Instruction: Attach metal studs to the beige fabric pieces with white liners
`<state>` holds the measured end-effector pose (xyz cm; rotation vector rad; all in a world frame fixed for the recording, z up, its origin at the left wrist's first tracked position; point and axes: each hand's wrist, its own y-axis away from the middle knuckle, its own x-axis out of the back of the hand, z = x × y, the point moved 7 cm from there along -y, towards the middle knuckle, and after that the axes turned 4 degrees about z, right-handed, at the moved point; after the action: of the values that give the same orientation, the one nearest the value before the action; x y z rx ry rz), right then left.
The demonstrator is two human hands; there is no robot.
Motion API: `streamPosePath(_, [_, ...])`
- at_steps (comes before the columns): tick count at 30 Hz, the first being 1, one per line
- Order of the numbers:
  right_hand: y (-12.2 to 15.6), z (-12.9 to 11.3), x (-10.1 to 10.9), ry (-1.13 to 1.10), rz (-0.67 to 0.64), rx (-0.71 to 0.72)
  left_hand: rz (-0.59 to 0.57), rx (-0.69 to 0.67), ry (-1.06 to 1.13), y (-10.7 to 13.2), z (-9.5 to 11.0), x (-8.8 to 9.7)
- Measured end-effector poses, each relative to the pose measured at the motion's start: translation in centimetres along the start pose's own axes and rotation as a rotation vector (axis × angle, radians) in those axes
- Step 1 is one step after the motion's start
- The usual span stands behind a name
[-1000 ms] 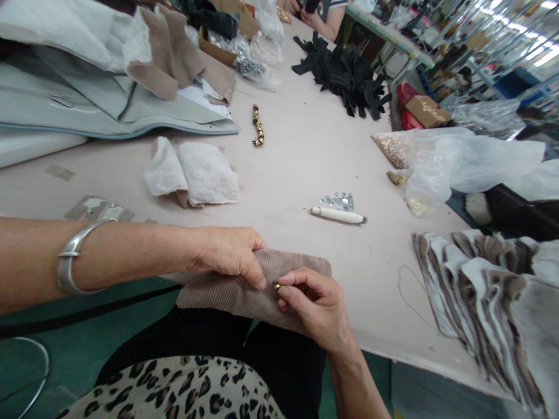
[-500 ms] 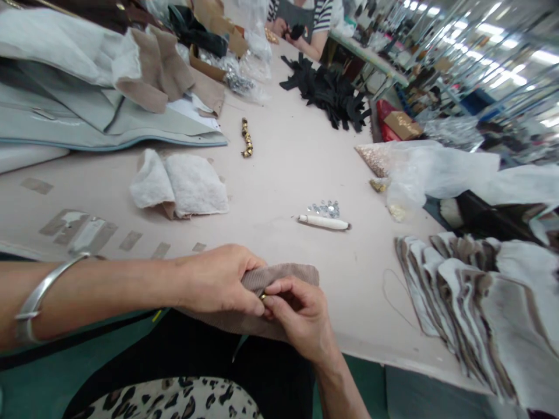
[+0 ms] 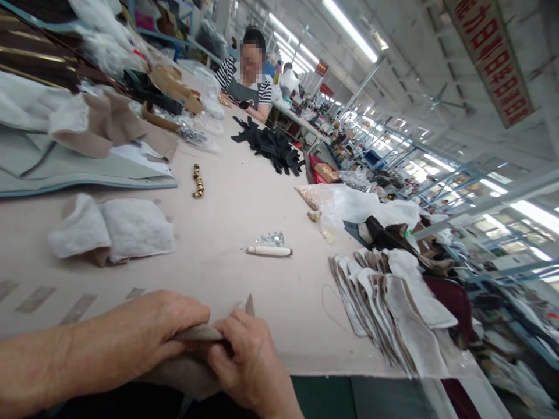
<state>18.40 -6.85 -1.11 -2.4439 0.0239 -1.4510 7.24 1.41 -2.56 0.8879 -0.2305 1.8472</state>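
Observation:
A brown ribbed cloth piece (image 3: 198, 333), like corduroy, is bent up between my two hands at the table's front edge. My left hand (image 3: 168, 323) is closed on its left part, thumb below and fingers over the top. Closed on the right part is my right hand (image 3: 244, 349), its fingertips curled into the cloth and partly hidden. Beyond them lies a white-handled pointed tool (image 3: 269, 251), beside a little heap of clear silvery discs (image 3: 271, 238). A row of small gold metal pieces (image 3: 198, 181) rests farther back.
At left are a folded white fleecy piece (image 3: 137, 230) and larger grey cloth (image 3: 78, 174). Stacked fleece-backed pieces (image 3: 406, 314) lie on the right, near a plastic bag (image 3: 345, 203). Black strips (image 3: 268, 144) are piled farther back, before a seated co-worker (image 3: 248, 87).
The view has tilted up and turned right, showing more of the room. Both hands have folded the cloth upward; a small gold piece at the right fingertips is now out of sight.

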Motion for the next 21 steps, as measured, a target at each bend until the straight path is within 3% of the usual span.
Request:
streamPosePath(4, [1.0,-1.6,0.6,0.057,0.204,0.113,-0.004,0.050,0.027,1.6,0.8,0.6])
streamPosePath(7, [1.3,-2.6,0.9,0.083,0.278,0.205,0.057,0.067,0.015,2.9,1.8,1.4])
streamPosePath(14, [0.8,-4.7,1.6,0.139,0.292,0.229,0.185,0.011,-0.031,5.0,1.9,1.8])
streamPosePath(18, [0.7,-5.3,2.2,0.185,0.314,0.191,0.224,-0.126,-0.015,4.9,1.5,1.1])
streamPosePath(21, [0.4,-5.4,2.5,0.232,0.285,0.229,0.239,-0.122,-0.060,4.5,1.2,0.9])
